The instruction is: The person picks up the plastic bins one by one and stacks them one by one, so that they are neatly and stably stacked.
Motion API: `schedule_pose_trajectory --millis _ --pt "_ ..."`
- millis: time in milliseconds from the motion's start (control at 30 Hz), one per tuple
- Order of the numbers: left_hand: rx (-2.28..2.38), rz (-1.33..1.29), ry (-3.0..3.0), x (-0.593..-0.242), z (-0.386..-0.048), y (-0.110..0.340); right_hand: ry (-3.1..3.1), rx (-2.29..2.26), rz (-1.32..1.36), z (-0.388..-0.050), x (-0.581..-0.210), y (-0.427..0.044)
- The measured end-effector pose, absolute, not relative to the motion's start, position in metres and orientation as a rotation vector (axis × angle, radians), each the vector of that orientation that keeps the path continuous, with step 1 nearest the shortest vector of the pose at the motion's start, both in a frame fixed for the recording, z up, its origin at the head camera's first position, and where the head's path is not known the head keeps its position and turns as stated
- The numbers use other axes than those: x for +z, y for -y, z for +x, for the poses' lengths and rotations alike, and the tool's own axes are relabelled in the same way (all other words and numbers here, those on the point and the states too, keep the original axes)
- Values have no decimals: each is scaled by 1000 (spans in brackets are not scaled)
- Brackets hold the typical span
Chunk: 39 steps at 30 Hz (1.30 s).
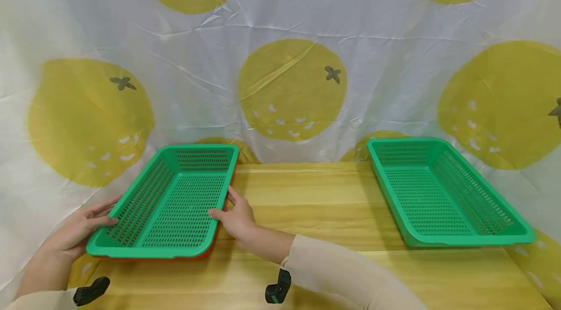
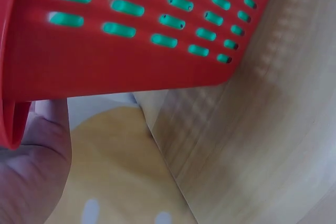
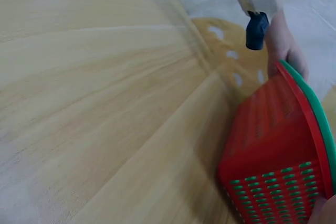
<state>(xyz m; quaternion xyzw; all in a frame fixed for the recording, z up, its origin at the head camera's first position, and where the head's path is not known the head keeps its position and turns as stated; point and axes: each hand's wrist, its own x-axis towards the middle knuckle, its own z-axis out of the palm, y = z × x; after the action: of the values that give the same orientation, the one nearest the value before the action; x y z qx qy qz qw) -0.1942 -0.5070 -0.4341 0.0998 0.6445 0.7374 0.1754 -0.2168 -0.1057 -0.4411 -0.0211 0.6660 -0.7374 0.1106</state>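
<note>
A green perforated basket (image 1: 188, 210) sits nested in a red one (image 2: 121, 66) at the left of the table, with the red showing under its rim. My left hand (image 1: 72, 234) grips the left side of the stacked rims, its thumb on top. On the opposite long side, my right hand (image 1: 238, 217) holds the rims with the thumb over the edge and the other fingers partly hidden beneath. Green shows through the slots of the red basket in both wrist views. The nested green basket holds nothing.
Another green basket (image 1: 425, 193) stands at the right of the wooden table (image 1: 307, 208). A white curtain (image 1: 280, 18) printed with yellow lemons hangs behind the table and along its sides. Black wrist cameras (image 1: 279, 286) are on both sleeves.
</note>
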Motion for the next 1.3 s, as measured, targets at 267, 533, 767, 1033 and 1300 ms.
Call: schedule_pose_trajectory --millis 267,533,767,1033,1300 --pt "2099 347 -1785 -434 -193 503 -1900 -2197 -111 -220 -441 98" --pt "2106 360 -1743 -430 -193 500 -1863 -2200 -104 -220 -436 92" --pt "2109 347 -1736 -423 -192 492 -1866 -2188 -117 -222 -432 84" --pt "2118 266 -1796 -411 -191 467 -1805 -2214 -140 -226 -427 64" --pt "2169 210 -1835 -403 -185 441 -1744 -2228 -151 -230 -422 41"
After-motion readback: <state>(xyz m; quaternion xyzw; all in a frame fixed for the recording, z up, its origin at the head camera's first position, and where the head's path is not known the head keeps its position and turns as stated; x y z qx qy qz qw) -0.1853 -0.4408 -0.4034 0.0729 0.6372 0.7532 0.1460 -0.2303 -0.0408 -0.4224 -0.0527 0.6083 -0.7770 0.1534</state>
